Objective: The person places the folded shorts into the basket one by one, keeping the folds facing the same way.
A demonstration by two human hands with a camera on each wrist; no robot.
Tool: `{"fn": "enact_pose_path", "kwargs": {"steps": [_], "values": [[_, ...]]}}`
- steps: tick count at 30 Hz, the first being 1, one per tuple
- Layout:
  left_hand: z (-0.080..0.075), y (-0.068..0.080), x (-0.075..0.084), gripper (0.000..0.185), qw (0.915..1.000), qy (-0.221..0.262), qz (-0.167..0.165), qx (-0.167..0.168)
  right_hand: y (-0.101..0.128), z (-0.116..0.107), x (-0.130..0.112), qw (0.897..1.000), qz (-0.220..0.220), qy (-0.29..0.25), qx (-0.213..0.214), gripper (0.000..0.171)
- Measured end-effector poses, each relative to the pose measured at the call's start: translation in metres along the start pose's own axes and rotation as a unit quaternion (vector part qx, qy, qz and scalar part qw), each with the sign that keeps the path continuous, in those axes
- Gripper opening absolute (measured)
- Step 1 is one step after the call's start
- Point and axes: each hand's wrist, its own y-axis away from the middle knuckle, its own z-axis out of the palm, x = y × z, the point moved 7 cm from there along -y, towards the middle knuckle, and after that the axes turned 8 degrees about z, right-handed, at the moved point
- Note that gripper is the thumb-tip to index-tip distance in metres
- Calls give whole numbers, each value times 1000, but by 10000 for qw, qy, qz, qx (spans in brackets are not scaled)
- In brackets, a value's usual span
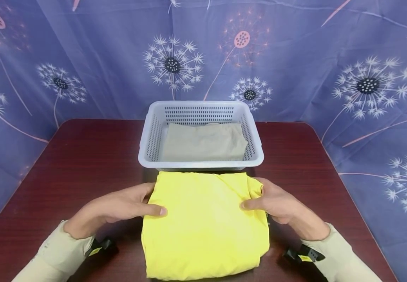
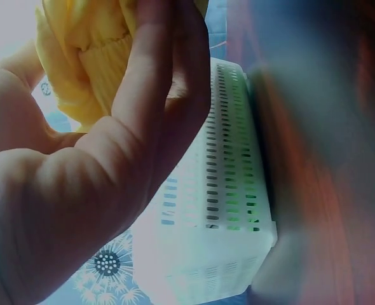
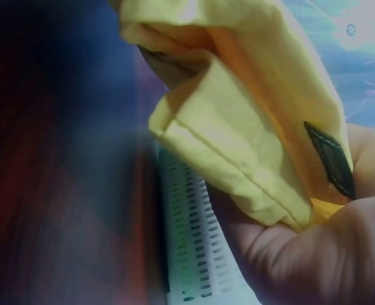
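Observation:
A folded yellow garment (image 1: 203, 227) is held up in front of the basket, one hand at each side. My left hand (image 1: 122, 205) grips its left edge, thumb on top and fingers underneath. On the opposite edge my right hand (image 1: 277, 199) pinches the cloth the same way. Seen from the right wrist, the folded layers of the yellow garment (image 3: 238, 140) hang loosely, with a small dark tag (image 3: 330, 159) near the thumb. The left wrist view shows a stitched seam on the yellow cloth (image 2: 105, 57) between thumb and fingers.
A light blue-grey plastic basket (image 1: 147, 145) with slotted walls stands at the back middle of the dark red table (image 1: 94, 156). Inside it lies a folded beige-grey cloth (image 1: 203, 143). A blue curtain (image 1: 111, 51) with dandelion prints hangs behind the table and along its sides.

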Motion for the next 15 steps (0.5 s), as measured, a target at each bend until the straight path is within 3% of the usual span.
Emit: {"fn": "enact_pose_path", "kwargs": {"steps": [15], "values": [[-3, 1, 14, 50, 9997, 183, 142, 28, 5, -2, -13, 10000, -21, -7, -32, 35]]}}
